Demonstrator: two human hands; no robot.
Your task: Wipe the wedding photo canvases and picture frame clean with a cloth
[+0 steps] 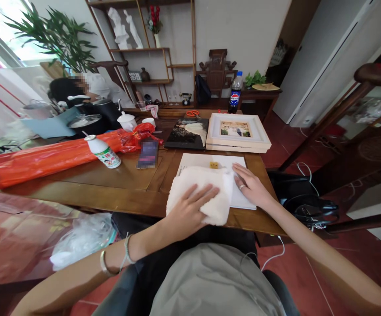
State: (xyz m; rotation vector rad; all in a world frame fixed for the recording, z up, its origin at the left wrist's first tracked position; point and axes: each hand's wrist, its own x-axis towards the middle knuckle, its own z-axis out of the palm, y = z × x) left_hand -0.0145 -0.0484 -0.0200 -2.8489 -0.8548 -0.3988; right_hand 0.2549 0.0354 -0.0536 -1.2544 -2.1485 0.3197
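A white towel [197, 182] lies folded on a flat white board [210, 160] at the near edge of the wooden table [111, 184]. My left hand [188, 210] rests flat on the towel with its fingers stretched out. My right hand [251, 186] lies with fingers spread on the board, touching the towel's right edge; a ring is on one finger. A small yellow-brown piece [213, 165] sits on the board just beyond the towel.
A white picture frame [238, 131] and a dark photo print [188, 131] lie further back. A phone [147, 153], a white bottle [104, 151] and a long orange plastic bag [45, 160] lie to the left. A cola bottle [235, 92], pots, a teapot, shelves; another person sits at far left.
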